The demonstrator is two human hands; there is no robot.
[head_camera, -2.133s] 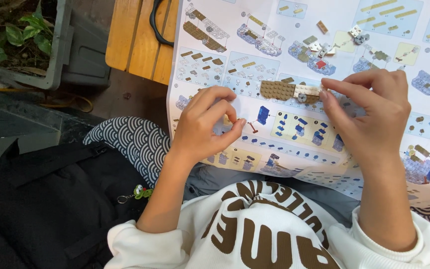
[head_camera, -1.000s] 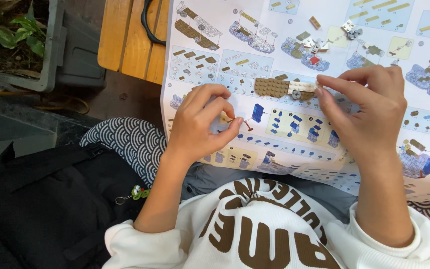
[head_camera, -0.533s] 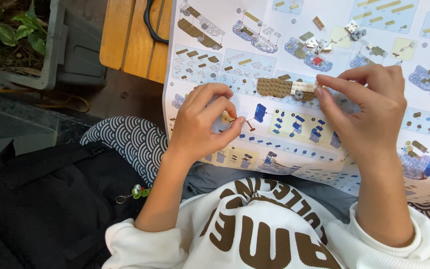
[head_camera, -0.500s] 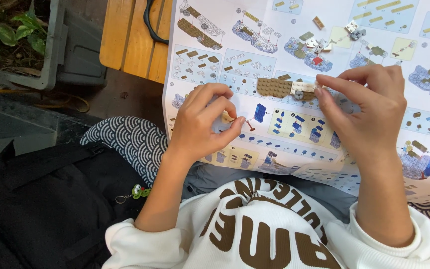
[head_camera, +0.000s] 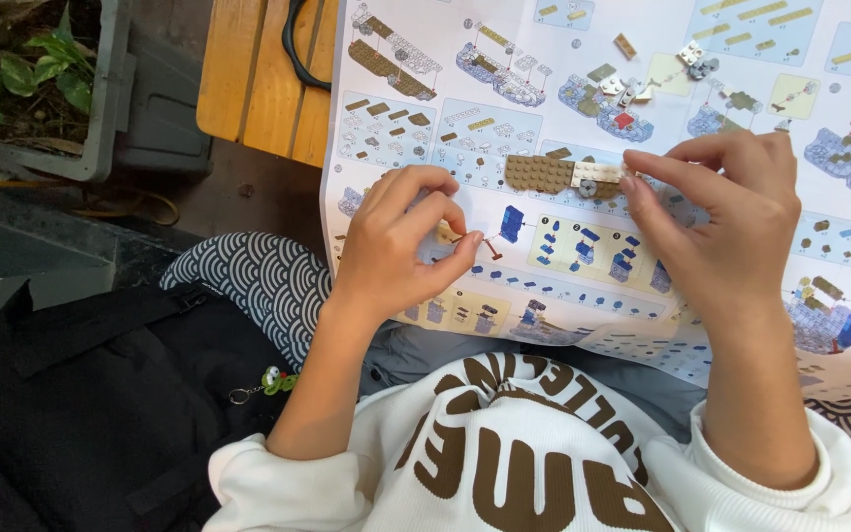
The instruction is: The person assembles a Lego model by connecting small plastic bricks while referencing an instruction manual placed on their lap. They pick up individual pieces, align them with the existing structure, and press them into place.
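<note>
The build looks early: only a short tan-and-white strip is joined, and loose bricks wait farther up the sheet. The left hand curls, fingertips pinching a small tan piece. The right hand arches, fingertips nipping the strip's end.

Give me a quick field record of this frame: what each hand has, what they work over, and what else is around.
left hand: fingers pinched on a small tan piece with a thin dark part sticking out
right hand: fingertips on the right end of the brown brick assembly
brown brick assembly: flat brown plate with white and grey parts at its right end
surface: printed instruction sheet lying over the lap and a wooden bench
loose pieces: a small cluster on the sheet
nearby: black bag with a green charm; planter
</note>
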